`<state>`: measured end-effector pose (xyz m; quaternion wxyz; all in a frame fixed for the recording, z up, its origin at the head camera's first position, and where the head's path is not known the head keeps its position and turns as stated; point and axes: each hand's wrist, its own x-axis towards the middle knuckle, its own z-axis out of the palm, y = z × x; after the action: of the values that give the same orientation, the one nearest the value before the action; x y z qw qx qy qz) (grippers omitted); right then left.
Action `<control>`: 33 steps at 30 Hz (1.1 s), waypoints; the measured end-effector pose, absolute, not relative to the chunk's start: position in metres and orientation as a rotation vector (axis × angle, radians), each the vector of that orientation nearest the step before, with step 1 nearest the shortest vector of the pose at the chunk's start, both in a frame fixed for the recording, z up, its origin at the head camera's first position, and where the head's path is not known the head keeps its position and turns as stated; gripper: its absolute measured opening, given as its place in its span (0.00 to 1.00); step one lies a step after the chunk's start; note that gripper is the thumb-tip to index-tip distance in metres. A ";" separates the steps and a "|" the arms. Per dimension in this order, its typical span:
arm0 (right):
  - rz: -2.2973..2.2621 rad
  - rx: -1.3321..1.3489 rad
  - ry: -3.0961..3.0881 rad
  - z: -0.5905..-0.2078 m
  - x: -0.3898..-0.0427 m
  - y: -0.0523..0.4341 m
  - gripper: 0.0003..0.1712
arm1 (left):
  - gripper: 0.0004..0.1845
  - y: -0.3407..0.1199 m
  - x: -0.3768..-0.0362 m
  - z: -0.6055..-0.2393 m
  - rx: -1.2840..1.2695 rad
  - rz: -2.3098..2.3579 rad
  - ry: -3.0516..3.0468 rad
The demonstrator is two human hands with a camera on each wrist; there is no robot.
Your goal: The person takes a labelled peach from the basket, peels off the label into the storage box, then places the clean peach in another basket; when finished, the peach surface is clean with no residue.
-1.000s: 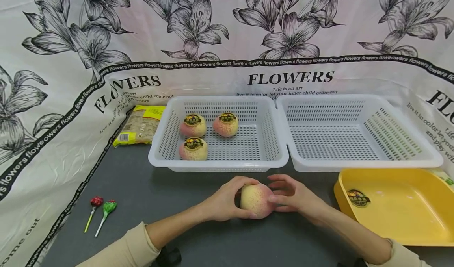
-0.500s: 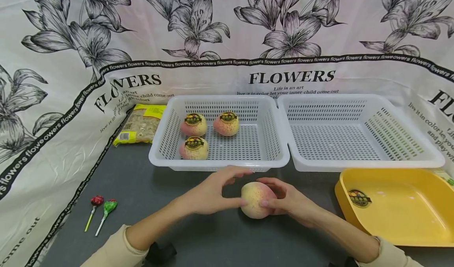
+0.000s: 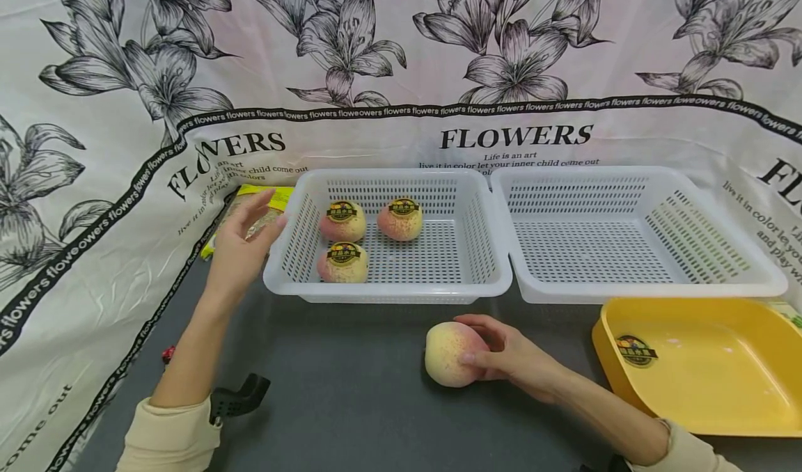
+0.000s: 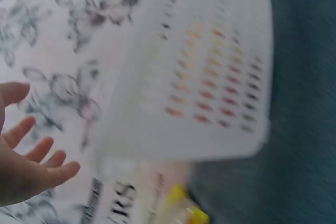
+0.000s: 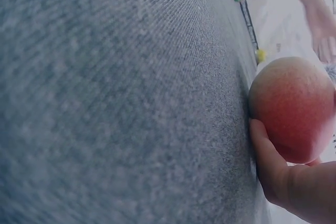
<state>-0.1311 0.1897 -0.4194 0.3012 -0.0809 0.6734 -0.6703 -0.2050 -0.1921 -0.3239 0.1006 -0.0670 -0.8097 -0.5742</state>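
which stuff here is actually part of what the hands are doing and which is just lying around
In use: peach held by right hand; left hand by left basket holding three peaches.

Lying about: right basket, yellow tray, yellow packet, lollipop.

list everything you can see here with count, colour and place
loose pink-yellow peach: 1, on the grey table, in front of the left basket
stickered pink-yellow peaches: 3, in the left half of the left basket
white perforated plastic baskets: 2, side by side at the back; the right one holds nothing
yellow plastic tray: 1, front right, a round sticker inside it
yellow-edged food packet: 1, left of the baskets, partly behind the left hand
lollipop, red wrapper: 1 showing, front left, mostly hidden by the left forearm
flower-print cloth: 1, white and black, behind and to the left
grey table: 1
left hand: raised, fingers spread, beside the left basket's left rim
right hand: holds the loose peach
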 end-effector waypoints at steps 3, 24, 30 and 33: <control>-1.781 -0.229 1.783 -0.419 -0.131 0.189 0.38 | 0.34 -0.207 -0.209 -0.341 -0.057 -1.721 -2.473; -1.753 -0.364 1.938 -0.423 -0.133 0.187 0.41 | 0.27 -0.207 -0.193 -0.382 -0.011 -2.289 -2.320; -1.783 -0.341 1.913 -0.408 -0.131 0.195 0.40 | 0.27 -0.208 -0.192 -0.385 -0.009 -2.308 -2.301; -1.831 -0.350 1.828 -0.383 -0.131 0.203 0.39 | 0.27 -0.209 -0.192 -0.386 -0.025 -2.302 -2.303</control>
<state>-0.1308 0.2026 -0.3829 0.2623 -0.1294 0.6755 -0.6769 -0.1917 -0.2093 -0.3858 -0.0573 -0.0076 -0.7062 -0.7057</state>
